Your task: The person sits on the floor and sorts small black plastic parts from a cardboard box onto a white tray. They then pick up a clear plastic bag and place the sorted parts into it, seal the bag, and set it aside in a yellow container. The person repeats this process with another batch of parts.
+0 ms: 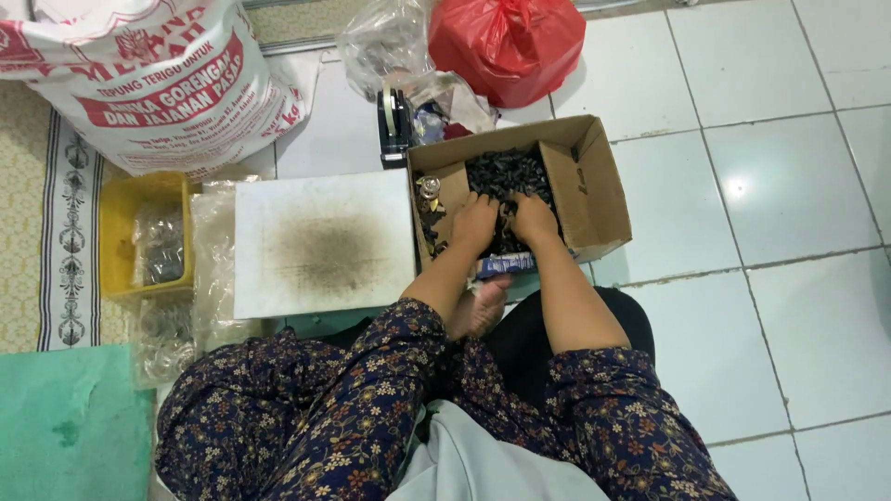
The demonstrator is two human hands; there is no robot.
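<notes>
A: What do we count here?

B: We see one open cardboard box (594, 190) on the floor, right of centre, holding a heap of small dark pieces (506, 172) too many and too small to count. Both hands are in it: the left hand (475, 223) and the right hand (535, 219) lie side by side, palms down, fingers curled into the heap. We cannot tell whether either has closed on any pieces.

A: And around it?

B: One white board (325, 243) with a dark smudge lies just left of the box; one yellow tray (121, 232) of clear packets sits further left. At the far edge stand one printed sack (158, 83), one red plastic bag (509, 42), one clear bag (385, 46) and one tape dispenser (394, 125).

A: What is hidden?

B: The fingertips are buried; the sack is cut off at the top. One bare foot (478, 306) shows near the box.

A: The surface?

B: White floor tiles (789, 186), a patterned mat (37, 232) at the left.
</notes>
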